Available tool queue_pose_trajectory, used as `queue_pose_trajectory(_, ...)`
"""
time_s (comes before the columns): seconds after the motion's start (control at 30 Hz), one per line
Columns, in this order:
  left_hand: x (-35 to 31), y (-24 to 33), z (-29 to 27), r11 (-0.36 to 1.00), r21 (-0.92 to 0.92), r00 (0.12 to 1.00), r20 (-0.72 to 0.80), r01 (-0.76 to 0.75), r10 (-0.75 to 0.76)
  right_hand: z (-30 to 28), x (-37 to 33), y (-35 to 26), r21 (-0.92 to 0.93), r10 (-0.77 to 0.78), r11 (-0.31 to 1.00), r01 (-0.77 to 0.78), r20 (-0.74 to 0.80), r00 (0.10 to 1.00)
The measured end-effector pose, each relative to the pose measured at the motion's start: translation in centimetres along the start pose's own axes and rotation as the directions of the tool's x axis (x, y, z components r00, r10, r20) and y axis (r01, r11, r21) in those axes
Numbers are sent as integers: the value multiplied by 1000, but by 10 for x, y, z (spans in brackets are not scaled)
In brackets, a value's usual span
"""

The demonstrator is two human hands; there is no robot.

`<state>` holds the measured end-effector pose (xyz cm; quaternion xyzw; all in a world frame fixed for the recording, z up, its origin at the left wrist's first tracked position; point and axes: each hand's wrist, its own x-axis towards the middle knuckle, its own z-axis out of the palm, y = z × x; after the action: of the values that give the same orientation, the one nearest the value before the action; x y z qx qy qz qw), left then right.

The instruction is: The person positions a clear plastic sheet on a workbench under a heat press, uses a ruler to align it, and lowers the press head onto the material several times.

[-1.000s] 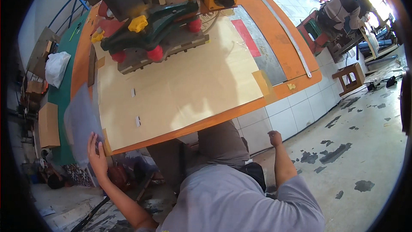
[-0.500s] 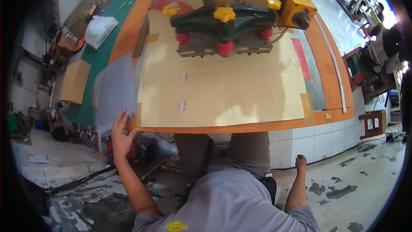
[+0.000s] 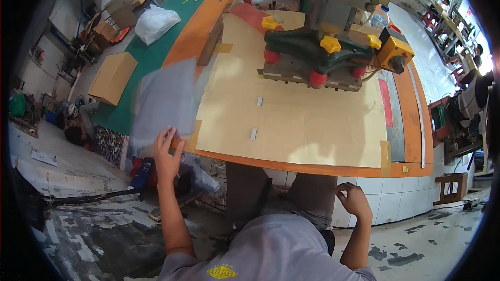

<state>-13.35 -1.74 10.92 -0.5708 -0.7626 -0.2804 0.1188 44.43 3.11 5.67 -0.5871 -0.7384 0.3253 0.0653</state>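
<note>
My left hand [image 3: 167, 156] is at the near left corner of the table, its thumb apart from the extended fingers. The fingertips touch the near edge of a stack of translucent greyish sheets [image 3: 165, 99]. Low in front of the table's near edge is my right hand [image 3: 355, 200], its fingers curled and nothing visible in them. Two small white strips [image 3: 253, 134] lie apart on the cream sheet [image 3: 312, 125], which is taped to the orange table [image 3: 291, 170]. Over the sheet's far part stands a press head [image 3: 323, 54] with yellow knobs and red feet.
A yellow control box [image 3: 398, 54] with a dark knob sits right of the press head. On the green surface [image 3: 122, 117] at left are a cardboard box [image 3: 113, 79] and a white plastic bag [image 3: 156, 23]. A metal ruler [image 3: 418, 119] lies along the right side.
The view has shifted, so the table and press appear farther right. My right hand has come up toward the table's near edge. My left hand stays at the sheet stack.
</note>
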Motion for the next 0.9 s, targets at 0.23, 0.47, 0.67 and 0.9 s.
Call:
queue_pose_trajectory(0.23,9,-29,-1,989,-80,992,-16,122,-124,-20,-7,-89,-69,-174,979,193,220,960)
queue_pose_trajectory(0.47,-11,122,-26,953,-297,997,-67,-59,41,4,-1,-150,647,-478,707,285,140,867)
queue_pose_trajectory(0.67,-66,230,5,718,-649,793,287,-252,537,18,14,-137,928,-56,372,-6,29,998)
queue_pose_trajectory(0.9,-49,201,19,838,-448,748,429,-310,506,-23,-17,-82,793,293,607,-62,-151,944)
